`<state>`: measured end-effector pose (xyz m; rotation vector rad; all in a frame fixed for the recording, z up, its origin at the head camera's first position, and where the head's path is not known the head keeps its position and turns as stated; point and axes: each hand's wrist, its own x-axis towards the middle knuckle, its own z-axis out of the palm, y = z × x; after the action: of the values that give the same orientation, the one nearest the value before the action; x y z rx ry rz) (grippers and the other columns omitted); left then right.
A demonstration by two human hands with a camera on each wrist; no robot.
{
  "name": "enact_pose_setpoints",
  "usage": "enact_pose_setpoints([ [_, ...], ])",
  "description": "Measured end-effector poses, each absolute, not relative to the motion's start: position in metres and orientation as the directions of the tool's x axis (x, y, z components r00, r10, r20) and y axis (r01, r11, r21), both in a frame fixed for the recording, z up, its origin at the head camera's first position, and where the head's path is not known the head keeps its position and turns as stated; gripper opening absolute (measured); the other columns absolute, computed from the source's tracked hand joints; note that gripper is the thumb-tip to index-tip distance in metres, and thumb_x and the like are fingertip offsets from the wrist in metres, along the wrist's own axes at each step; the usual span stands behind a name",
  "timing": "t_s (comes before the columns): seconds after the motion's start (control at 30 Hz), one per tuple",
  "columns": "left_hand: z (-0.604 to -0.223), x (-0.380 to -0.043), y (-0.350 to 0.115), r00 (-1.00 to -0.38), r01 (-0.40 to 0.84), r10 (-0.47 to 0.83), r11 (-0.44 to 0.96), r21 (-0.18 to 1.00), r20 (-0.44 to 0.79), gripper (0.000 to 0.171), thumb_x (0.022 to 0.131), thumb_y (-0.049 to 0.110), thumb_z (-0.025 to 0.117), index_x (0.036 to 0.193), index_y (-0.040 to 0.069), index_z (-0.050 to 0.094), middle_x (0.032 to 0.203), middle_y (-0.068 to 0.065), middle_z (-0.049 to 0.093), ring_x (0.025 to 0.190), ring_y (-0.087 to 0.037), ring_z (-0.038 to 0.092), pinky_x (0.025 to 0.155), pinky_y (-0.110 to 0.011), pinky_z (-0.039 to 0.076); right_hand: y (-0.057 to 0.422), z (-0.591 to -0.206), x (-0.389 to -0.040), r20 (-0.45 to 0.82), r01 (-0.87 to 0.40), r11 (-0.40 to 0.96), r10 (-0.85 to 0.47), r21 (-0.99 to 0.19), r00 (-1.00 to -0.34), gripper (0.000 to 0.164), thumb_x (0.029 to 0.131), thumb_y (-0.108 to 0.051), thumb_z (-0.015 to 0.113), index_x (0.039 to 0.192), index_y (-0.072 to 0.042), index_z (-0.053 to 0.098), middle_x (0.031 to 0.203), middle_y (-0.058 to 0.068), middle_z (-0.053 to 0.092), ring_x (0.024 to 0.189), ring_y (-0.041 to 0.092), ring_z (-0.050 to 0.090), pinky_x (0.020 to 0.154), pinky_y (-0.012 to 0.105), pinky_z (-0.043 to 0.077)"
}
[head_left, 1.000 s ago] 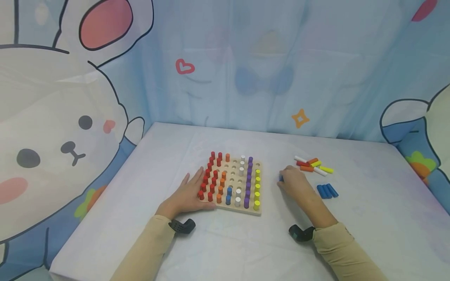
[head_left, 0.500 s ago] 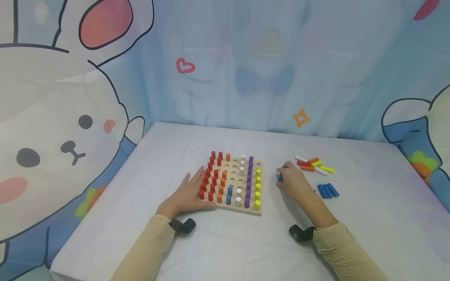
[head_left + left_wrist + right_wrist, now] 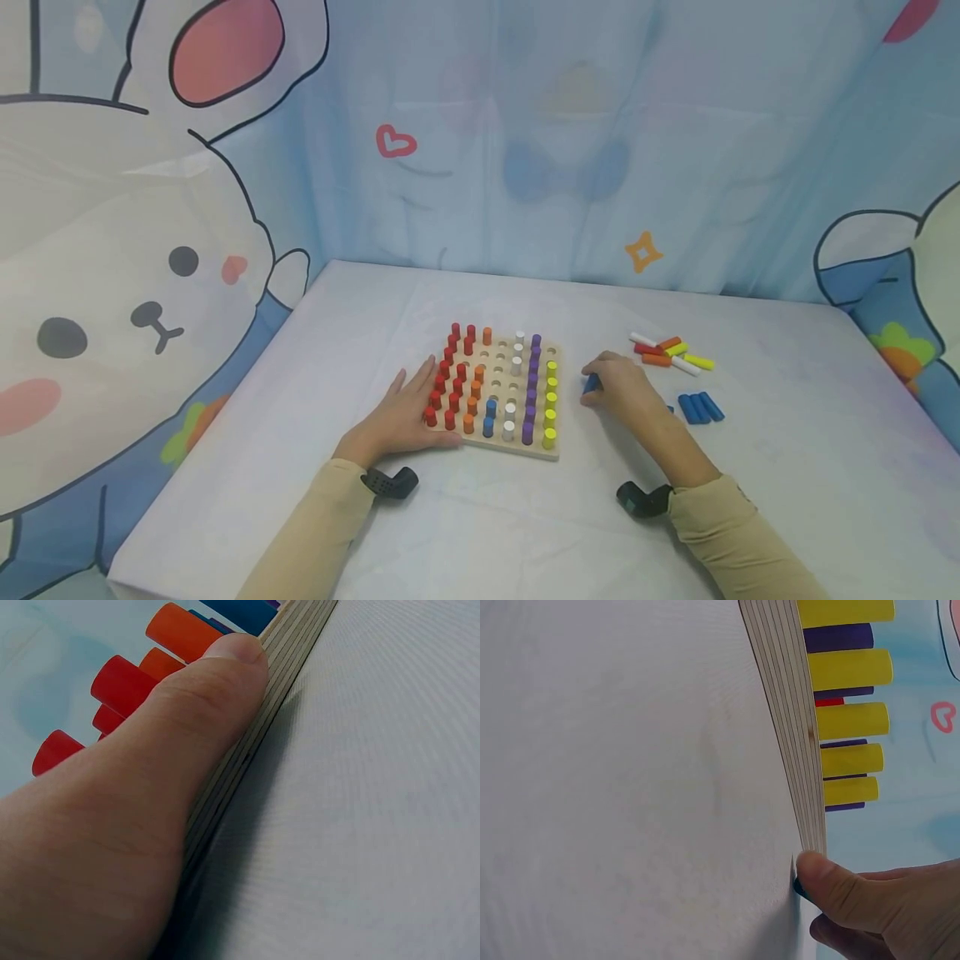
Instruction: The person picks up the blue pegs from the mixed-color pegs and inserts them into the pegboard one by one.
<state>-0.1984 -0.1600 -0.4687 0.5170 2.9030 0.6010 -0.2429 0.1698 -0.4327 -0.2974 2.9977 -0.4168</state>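
Note:
A pale wooden pegboard [image 3: 536, 451] stands on the white table, with rows of upright red, orange, blue, white, purple and yellow pegs and some bare holes in the middle. My left hand [image 3: 393, 421] lies along its left side, fingers extended and spread. In the left wrist view the thumb [image 3: 217, 682] rests on the board's near edge, beside orange and red pegs. To the right of the board, my right hand [image 3: 624, 389] pinches a blue peg [image 3: 591, 383] between thumb and fingers. The right wrist view shows only a dark sliver of that peg, the rest being hidden by the hand.
Right of the right hand lie several loose blue pegs [image 3: 700, 407], one more [image 3: 670, 408] partly hidden by the wrist. Behind them is a mixed pile of white, red, orange and yellow pegs [image 3: 667, 352]. A printed curtain [image 3: 465, 208] hangs behind the table.
The right hand has shifted slightly left toward the board with the blue peg, which shows more now. A loose blue peg has come into sight behind the wrist. The left hand stays put.

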Motion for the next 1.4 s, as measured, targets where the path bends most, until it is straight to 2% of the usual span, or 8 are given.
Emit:
enact_pose_setpoints([
  [0.37, -0.47, -0.199, -0.161, -0.933, 0.304, 0.356, 0.86, 0.411, -0.055, 0.122, 0.067, 0.078, 0.061, 0.154, 0.012, 0.007, 0.162, -0.002, 0.004, 0.149, -0.014, 0.006, 0.122, -0.042, -0.001, 0.165, -0.431, -0.238, -0.014, -0.256, 0.925, -0.27, -0.28, -0.963, 0.039, 0.075, -0.012, 0.08, 0.111, -0.003, 0.069, 0.104, 0.013, 0.064, 0.095, 0.027, 0.061, 0.088, 0.042, 0.054],
  [0.67, -0.47, -0.199, -0.161, -0.93, 0.315, 0.364, 0.855, 0.412, -0.045, 0.122, 0.066, 0.078, 0.061, 0.154, 0.011, 0.009, 0.162, -0.003, 0.005, 0.149, -0.016, 0.007, 0.122, -0.043, -0.001, 0.162, -0.429, -0.234, 0.058, -0.341, 0.9, -0.339, -0.272, -0.939, 0.028, 0.078, -0.006, 0.076, 0.105, -0.005, 0.072, 0.101, 0.011, 0.067, 0.094, 0.026, 0.064, 0.086, 0.04, 0.056],
  [1.1, -0.469, -0.199, -0.161, -0.931, 0.307, 0.359, 0.861, 0.405, -0.057, 0.123, 0.066, 0.079, 0.061, 0.154, 0.011, 0.008, 0.162, -0.002, 0.004, 0.149, -0.014, 0.006, 0.122, -0.042, -0.001, 0.156, -0.427, -0.229, 0.1, -0.373, 0.889, -0.359, -0.267, -0.928, 0.025, 0.082, -0.004, 0.072, 0.106, -0.005, 0.072, 0.101, 0.009, 0.068, 0.095, 0.025, 0.065, 0.084, 0.039, 0.056],
  [1.4, -0.471, -0.2, -0.161, -0.931, 0.308, 0.362, 0.858, 0.41, -0.058, 0.122, 0.067, 0.078, 0.062, 0.154, 0.012, 0.007, 0.162, -0.001, 0.004, 0.149, -0.013, 0.006, 0.122, -0.042, -0.001, 0.153, -0.423, -0.227, 0.096, -0.338, 0.9, -0.324, -0.273, -0.941, 0.027, 0.086, -0.004, 0.068, 0.112, -0.005, 0.069, 0.104, 0.01, 0.065, 0.096, 0.025, 0.063, 0.087, 0.041, 0.055],
])
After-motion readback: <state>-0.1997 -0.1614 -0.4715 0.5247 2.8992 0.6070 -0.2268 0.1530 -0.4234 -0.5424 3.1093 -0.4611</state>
